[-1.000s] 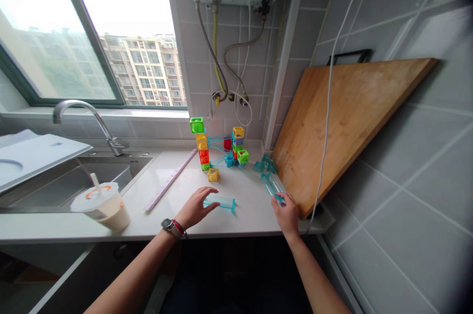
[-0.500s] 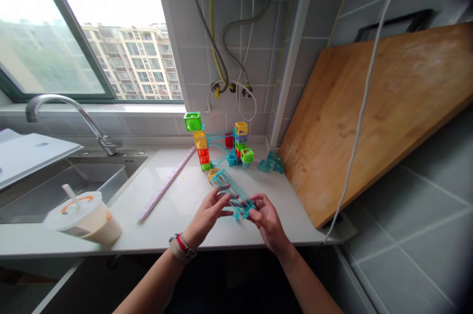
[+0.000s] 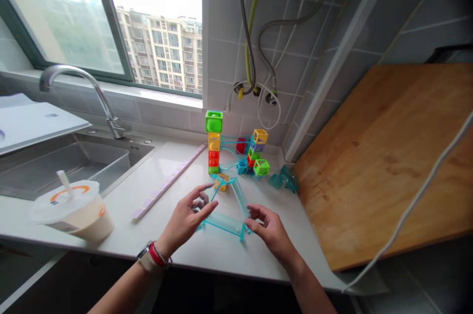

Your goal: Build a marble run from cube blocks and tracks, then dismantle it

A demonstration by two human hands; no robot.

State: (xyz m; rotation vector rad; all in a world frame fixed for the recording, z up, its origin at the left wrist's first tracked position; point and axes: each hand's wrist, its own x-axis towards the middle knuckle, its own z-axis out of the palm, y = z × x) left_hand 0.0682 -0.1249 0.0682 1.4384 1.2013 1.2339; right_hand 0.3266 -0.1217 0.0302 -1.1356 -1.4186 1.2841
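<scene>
Apparently, the left hand point(image 3: 189, 213) holds one teal track point(image 3: 216, 191), the right hand point(image 3: 271, 230) a second teal track point(image 3: 239, 196).
Fingers pinch each; a third teal track point(image 3: 223, 223) lies on the countertop point(image 3: 295, 213).

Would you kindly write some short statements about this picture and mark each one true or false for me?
1. The right hand holds a teal piece. True.
2. The left hand is empty. False: the left hand holds a second teal piece.
3. A green cube tops the stack nearer the window. True.
4. The cup has no straw. False: a white straw sticks up from the cup.
5. The board is to the right of both hands. True.
6. The lilac strip lies in the sink. False: the lilac strip lies on the counter.
</scene>
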